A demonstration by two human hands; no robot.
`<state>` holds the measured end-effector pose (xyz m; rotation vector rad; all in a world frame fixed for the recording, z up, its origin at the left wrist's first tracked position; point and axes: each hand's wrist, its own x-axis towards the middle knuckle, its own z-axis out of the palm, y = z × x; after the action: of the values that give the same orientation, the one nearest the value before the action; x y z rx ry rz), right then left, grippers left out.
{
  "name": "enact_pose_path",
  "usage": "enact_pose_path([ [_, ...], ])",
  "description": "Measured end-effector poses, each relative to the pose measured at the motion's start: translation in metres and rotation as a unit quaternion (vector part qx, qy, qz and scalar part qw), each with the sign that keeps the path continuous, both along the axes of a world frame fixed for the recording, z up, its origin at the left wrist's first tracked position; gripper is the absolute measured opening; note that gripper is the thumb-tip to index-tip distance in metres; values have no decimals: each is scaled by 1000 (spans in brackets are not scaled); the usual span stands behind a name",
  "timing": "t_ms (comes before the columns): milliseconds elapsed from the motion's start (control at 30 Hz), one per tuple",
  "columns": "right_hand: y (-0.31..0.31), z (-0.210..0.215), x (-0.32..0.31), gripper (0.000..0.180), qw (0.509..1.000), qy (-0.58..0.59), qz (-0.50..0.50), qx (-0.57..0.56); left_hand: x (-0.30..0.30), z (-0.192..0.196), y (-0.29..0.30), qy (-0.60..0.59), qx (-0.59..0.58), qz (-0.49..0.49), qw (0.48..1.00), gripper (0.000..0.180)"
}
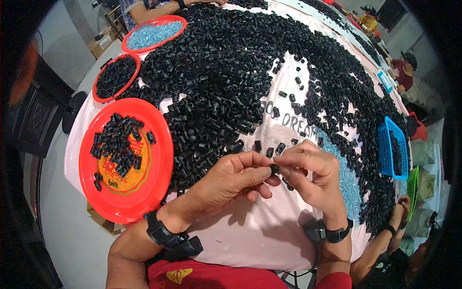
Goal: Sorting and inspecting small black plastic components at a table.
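Note:
My left hand (240,177) and my right hand (310,171) meet over the near part of the table. Between their fingertips is a small black plastic tube piece (274,168), partly hidden by the thumbs. Both hands are closed on it. A few loose black pieces (280,148) lie on the pink cloth just beyond my fingers. To the left of my left forearm sits a red plate (159,178) carrying many black pieces (137,163), apparently assembled. Left of my fingers spreads a large heap of black tube pieces (207,115).
Small clear-blue parts (339,173) lie right of my right hand. Farther left stand a red tray of thin black parts (115,77) and a red tray of clear-blue parts (154,36). A blue basket (385,149) stands at the right. Other people's hands (404,207) work around the table.

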<state>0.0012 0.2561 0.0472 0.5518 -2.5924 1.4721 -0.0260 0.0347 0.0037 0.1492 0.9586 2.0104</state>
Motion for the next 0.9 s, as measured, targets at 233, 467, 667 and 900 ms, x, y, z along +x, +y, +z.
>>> enact_pose_path([
  [233, -2, 0, -2, 31, 980, 160, 11, 115, 1, 0, 0, -32, 21, 4, 999, 28],
  [467, -3, 3, 0, 31, 984, 140, 1, 112, 4, 6, 6, 33, -69, 33, 997, 27],
  [667, 1, 6, -2, 37, 971, 189, 34, 142, 4, 4, 6, 55, -69, 38, 995, 28],
  [900, 0, 6, 1, 31, 976, 167, 29, 135, 2, 1, 2, 29, -24, 13, 999, 31],
])
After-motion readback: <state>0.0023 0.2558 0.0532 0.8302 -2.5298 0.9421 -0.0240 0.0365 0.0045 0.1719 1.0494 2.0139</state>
